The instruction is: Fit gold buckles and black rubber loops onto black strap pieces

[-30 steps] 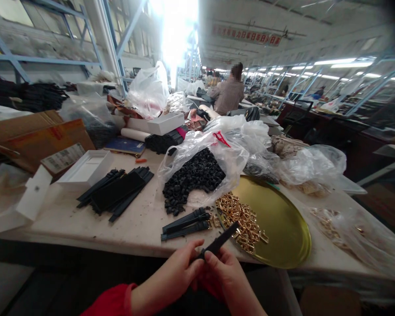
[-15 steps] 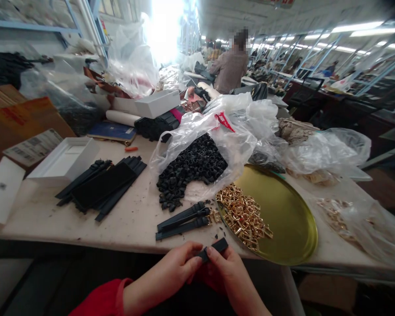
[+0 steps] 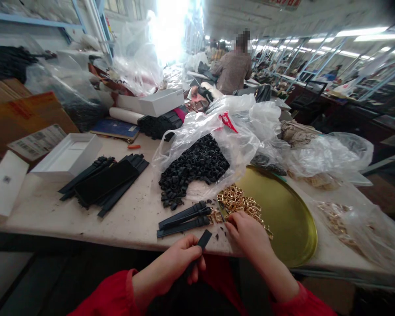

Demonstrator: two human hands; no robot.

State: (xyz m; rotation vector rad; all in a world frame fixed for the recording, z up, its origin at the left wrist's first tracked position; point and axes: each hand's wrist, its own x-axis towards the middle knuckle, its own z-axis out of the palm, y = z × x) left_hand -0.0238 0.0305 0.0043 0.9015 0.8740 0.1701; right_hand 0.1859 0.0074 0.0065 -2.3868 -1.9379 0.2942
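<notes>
My left hand (image 3: 181,259) is closed around a black watch strap (image 3: 204,239), whose flat end sticks up past the thumb. The rest of that strap is hidden by the fingers. My right hand (image 3: 246,232) is at the left rim of a round gold tray (image 3: 292,219), with thumb and fingers pinched on a thin dark tool (image 3: 221,213). Beside it in the tray lies a heap of gold buckles (image 3: 242,199). Several black straps with buckles (image 3: 184,220) rest on the table just left of the right hand.
An open plastic bag (image 3: 240,140) holds many small black loops (image 3: 194,164). Further left lie a pile of black straps (image 3: 108,182) and a white box (image 3: 69,158). A bag of gold parts (image 3: 342,224) sits right of the tray. A person (image 3: 233,68) stands farther back.
My right hand has let go of the strap and moved up and right to the tray's edge, now pinching a thin tool. My left hand keeps the strap, slightly further left.
</notes>
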